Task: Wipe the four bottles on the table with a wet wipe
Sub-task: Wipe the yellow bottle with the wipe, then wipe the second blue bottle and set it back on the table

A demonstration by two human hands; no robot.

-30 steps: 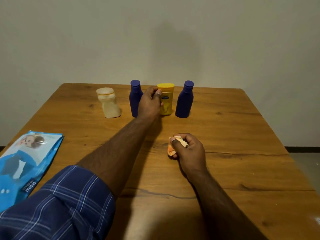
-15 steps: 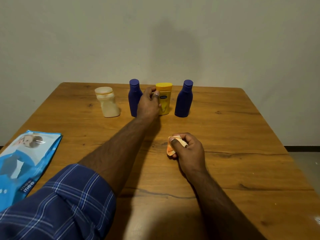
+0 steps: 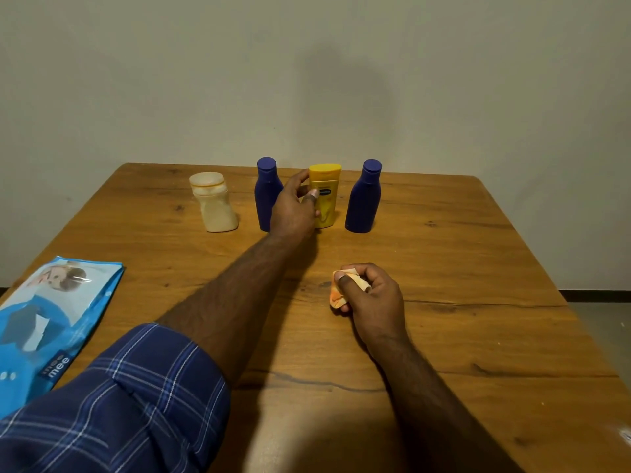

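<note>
While the right hand (image 3: 370, 295) waits near the table's (image 3: 478, 302) middle, fingers curled round a bunched wet wipe (image 3: 338, 295) with an orange tint, the wipe is kept ready, apparently for the next bottle. Further out, the left hand (image 3: 295, 209) wraps thumb and fingers round the yellow lotion bottle (image 3: 326, 196), probably to fetch or replace it. It stands upright in the far row between two blue bottles (image 3: 268, 196) (image 3: 363, 199), a cream bottle (image 3: 215, 206) at the left end; a blue wipes pack (image 3: 51, 319) lies at the near left.
</note>
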